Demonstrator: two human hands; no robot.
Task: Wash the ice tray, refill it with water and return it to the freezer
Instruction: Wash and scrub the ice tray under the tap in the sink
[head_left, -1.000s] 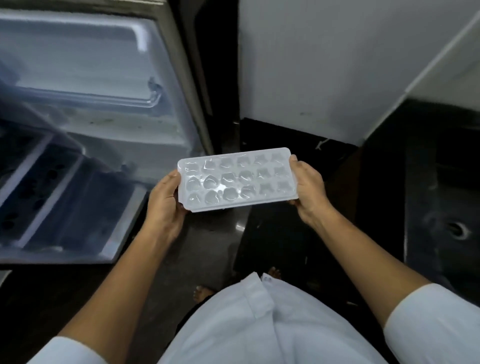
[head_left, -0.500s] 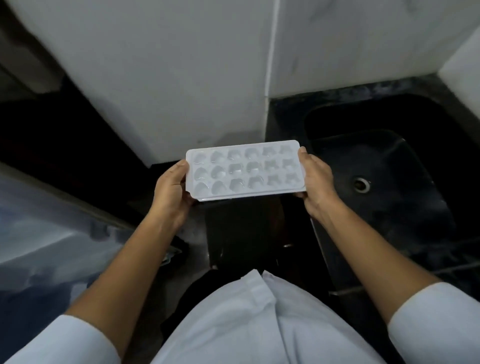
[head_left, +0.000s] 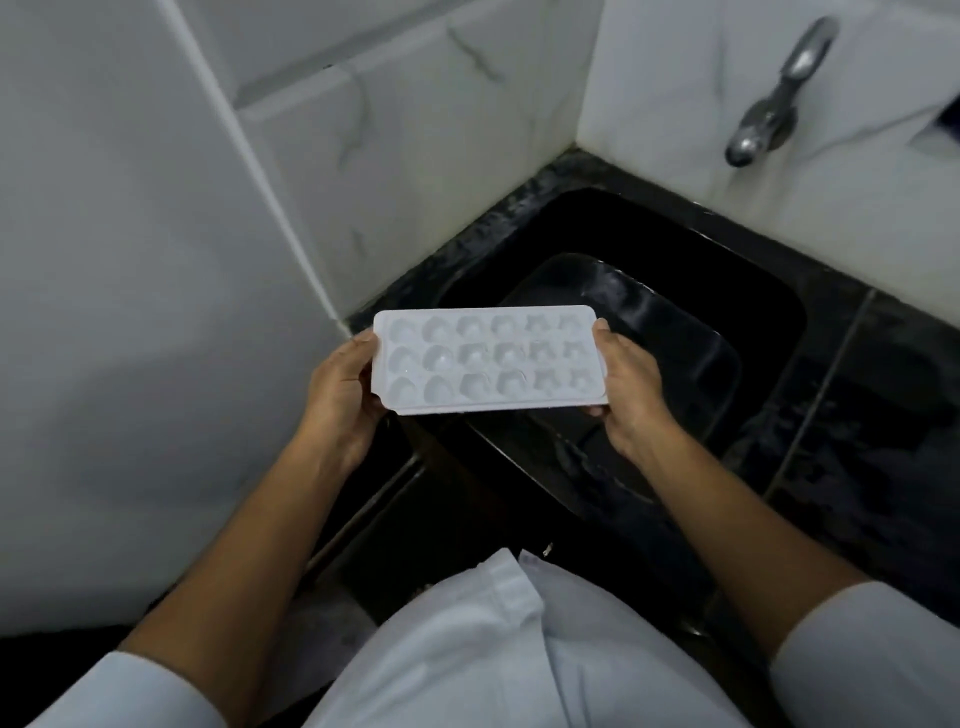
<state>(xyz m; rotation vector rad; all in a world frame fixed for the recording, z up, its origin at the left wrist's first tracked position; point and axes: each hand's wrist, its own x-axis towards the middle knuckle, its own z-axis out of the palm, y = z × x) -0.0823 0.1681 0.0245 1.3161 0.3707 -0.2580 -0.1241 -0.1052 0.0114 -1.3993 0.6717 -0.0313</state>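
- 1 shirt (head_left: 493, 649): pale bluish-white, smooth cloth, with a folded seam edge running down the front at near centre.
- 1 left sleeve (head_left: 130, 691): same pale cloth, short cut, plain hem, near left.
- 1 right sleeve (head_left: 872, 660): matching, near right.
- left forearm (head_left: 249, 545), right forearm (head_left: 727, 519): uncovered from hem to wrist.
- left hand (head_left: 343, 400), right hand (head_left: 631, 395): bare.
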